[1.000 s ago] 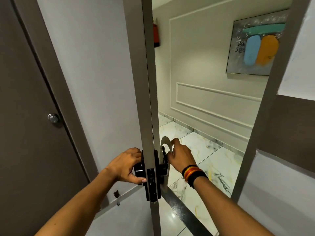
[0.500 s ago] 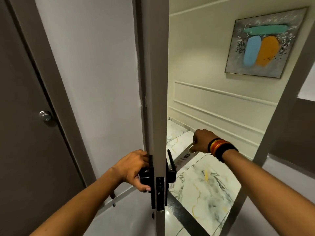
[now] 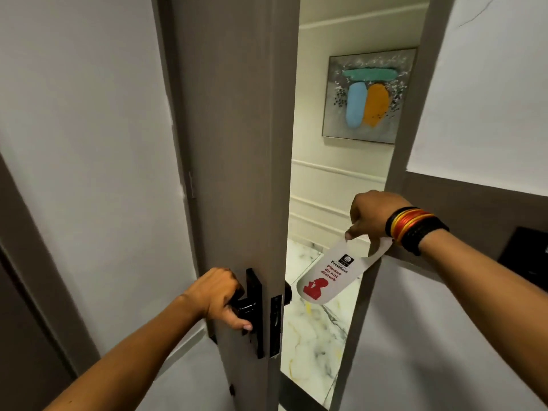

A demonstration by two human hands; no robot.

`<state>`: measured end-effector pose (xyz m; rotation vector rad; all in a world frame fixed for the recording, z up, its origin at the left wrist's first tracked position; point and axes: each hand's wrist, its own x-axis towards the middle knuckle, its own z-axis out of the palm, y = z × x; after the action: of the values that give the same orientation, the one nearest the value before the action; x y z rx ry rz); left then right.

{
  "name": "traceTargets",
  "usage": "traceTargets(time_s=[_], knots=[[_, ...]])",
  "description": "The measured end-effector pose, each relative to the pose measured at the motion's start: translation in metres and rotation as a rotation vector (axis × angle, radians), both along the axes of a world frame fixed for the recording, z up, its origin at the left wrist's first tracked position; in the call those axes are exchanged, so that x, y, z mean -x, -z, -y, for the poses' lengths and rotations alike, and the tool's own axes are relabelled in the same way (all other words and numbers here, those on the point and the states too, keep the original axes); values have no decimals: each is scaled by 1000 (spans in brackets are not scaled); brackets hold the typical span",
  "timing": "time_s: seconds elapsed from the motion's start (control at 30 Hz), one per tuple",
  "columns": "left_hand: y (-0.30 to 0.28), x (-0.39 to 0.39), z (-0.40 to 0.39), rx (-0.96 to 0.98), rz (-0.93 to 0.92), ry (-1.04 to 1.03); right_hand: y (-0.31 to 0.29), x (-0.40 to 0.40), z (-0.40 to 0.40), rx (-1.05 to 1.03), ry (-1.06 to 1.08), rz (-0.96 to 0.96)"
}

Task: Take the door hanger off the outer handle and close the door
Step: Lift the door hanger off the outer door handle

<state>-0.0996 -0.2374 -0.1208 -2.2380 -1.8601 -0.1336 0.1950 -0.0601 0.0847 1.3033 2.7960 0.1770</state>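
The grey door (image 3: 237,143) stands partly open, its edge facing me. My left hand (image 3: 219,295) grips the black inner handle (image 3: 247,308) at the door's lock plate. My right hand (image 3: 373,216) pinches the top of a white door hanger (image 3: 332,274) printed with red "Please do not disturb" text. The hanger dangles free in the door gap, to the right of the door edge and off the outer handle (image 3: 287,290), of which only a black sliver shows.
The grey door frame (image 3: 412,120) bounds the gap on the right. Beyond it lies a corridor with marble floor (image 3: 311,336) and a painting (image 3: 367,96) on a cream wall. White wall fills the left side; a dark panel (image 3: 527,262) sits at the right.
My right hand has pulled the hanger off the outer handle and drawn it right and inward through the gap. The door has swung narrower while my left hand stayed on the inner handle.
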Motion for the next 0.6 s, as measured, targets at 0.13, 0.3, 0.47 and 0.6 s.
traceTargets(time_s=[0.13,0.3,0.47,0.6], knots=[[-3,-21,-24,64,42,-92,-19,-27,-7,-89,65,-30],[-7,-47,-61,99,134,-188,-40,-66,-14,-154,183,-52],[2,-67,-100,129,389,-274,-52,-100,-24,-211,272,-78],[9,-86,-128,81,580,-346,-57,-119,-30,-249,304,-154]])
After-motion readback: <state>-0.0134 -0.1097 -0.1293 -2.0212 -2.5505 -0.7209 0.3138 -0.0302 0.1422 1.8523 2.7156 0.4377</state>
